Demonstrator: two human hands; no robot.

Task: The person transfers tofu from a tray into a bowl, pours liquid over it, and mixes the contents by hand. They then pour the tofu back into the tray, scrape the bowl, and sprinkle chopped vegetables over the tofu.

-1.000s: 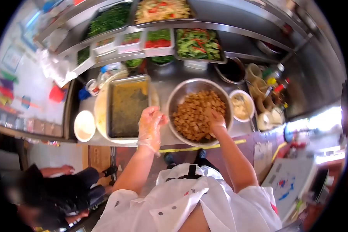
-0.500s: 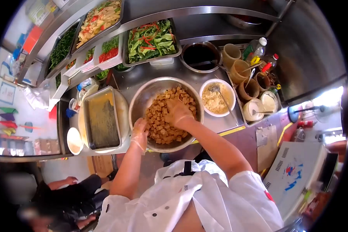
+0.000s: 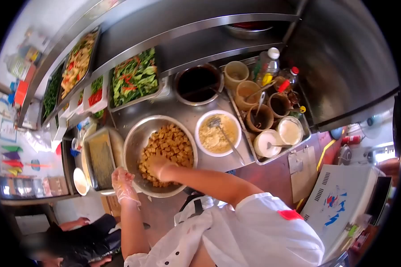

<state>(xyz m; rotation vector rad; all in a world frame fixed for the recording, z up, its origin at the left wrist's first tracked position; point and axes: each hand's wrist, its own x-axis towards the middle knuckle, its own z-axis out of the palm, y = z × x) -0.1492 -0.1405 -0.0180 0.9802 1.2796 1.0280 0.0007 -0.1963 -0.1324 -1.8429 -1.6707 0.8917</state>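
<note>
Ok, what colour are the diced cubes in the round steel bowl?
The diced cubes are golden brown; best in the head view.

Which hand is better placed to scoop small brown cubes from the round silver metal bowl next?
Probably the right hand: it is among the cubes inside the bowl, while the left hand is by the rim, away from the cubes.

Steel counter point(image 3: 203, 162): metal bowl point(image 3: 137, 141), white bowl point(image 3: 213, 154) (spoon point(image 3: 227, 141) inside), pot point(image 3: 197, 103), tray point(image 3: 259, 161) of jars point(image 3: 236, 79).
</note>
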